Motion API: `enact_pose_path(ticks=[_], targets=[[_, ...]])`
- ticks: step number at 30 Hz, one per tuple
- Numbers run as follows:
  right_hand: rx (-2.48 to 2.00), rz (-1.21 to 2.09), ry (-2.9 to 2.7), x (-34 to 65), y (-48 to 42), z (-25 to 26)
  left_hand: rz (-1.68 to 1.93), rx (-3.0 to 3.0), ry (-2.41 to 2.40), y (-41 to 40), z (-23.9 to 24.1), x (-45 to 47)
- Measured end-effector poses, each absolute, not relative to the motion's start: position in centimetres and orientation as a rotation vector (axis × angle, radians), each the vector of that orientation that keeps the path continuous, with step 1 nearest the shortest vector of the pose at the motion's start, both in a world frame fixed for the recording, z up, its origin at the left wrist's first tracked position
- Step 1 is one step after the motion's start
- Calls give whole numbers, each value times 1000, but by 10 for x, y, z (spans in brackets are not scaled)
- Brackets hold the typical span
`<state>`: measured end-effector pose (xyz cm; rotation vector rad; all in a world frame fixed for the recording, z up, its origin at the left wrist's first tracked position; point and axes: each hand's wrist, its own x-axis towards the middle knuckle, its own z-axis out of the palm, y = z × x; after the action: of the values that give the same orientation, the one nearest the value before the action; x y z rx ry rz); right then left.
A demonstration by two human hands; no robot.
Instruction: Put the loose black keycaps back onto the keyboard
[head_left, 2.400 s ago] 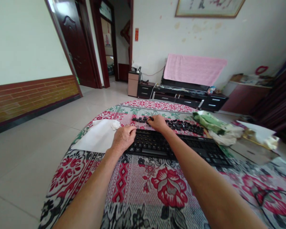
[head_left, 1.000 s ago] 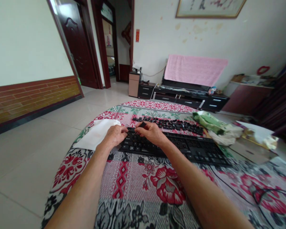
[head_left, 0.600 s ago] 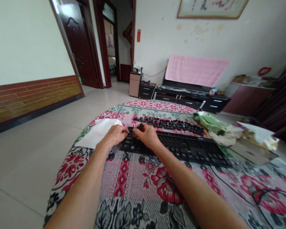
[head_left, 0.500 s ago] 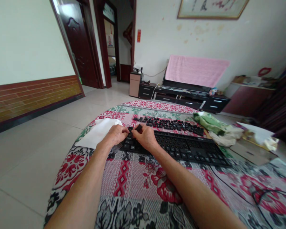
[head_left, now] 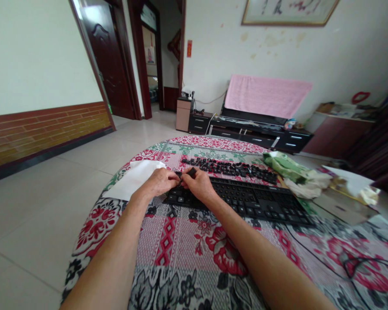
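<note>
A black keyboard (head_left: 258,200) lies on the cloth-covered table, many of its keycaps off and some still in place along the lower rows. Over its upper left corner my left hand (head_left: 161,183) is closed in a pinch, its fingertips almost meeting the other hand's; what they grip is too small to make out. My right hand (head_left: 198,184) is closed around a small black-handled tool (head_left: 191,172), with thin wire-like lines near its far end. Just behind the keyboard lies a long heap of loose black keycaps (head_left: 236,168).
White paper (head_left: 134,178) lies left of the keyboard. At the right are a green and white packet (head_left: 286,168), crumpled tissue (head_left: 313,184) and a flat greyish item (head_left: 344,206). A black cable (head_left: 313,254) trails across the patterned tablecloth (head_left: 181,254). Beyond stands a low TV cabinet (head_left: 255,135).
Both hands have shifted very slightly right, and their fingertips are closer together over the keyboard's corner. The thin lines by the tool now show above my right hand.
</note>
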<state>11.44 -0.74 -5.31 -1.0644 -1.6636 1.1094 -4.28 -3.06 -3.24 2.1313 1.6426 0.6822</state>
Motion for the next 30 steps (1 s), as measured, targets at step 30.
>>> enact_pose_path(ticks=[30], targets=[[-769, 880, -2182, 134, -15, -34, 584, 2117, 1608, -35, -32, -52]])
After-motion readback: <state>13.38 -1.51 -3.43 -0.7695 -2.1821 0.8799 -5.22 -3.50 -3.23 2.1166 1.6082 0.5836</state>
